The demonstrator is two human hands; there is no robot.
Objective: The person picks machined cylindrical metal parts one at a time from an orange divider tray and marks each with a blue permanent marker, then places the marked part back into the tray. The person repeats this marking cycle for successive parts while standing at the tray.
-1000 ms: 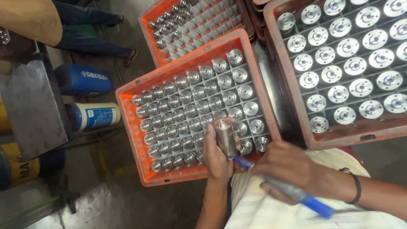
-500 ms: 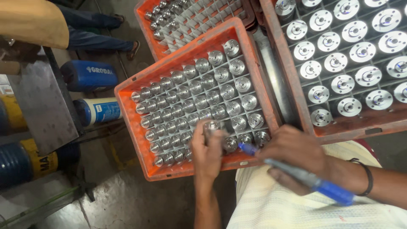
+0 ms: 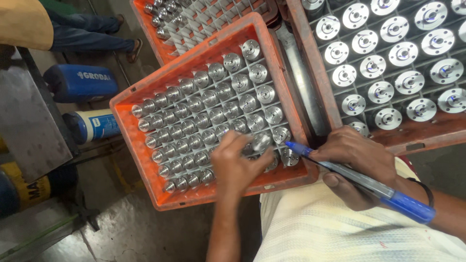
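left hand [image 3: 238, 167] fingers curled down, right hand [image 3: 357, 160] closed

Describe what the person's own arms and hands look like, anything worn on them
Both forearms are bare, with no sleeves showing and no gloves on either of the hands. The right hand has a thin dark band around its wrist. The left hand and its wrist carry nothing: no ring, watch or band that shows.

Orange plastic crate [image 3: 145, 160] with a matt, scuffed rim, shiny machined metal cylinders [image 3: 228, 97] with smooth turned faces, glossy blue plastic pen [image 3: 369, 184], pale ribbed cloth [image 3: 315, 228], rough stained concrete floor [image 3: 121, 228]
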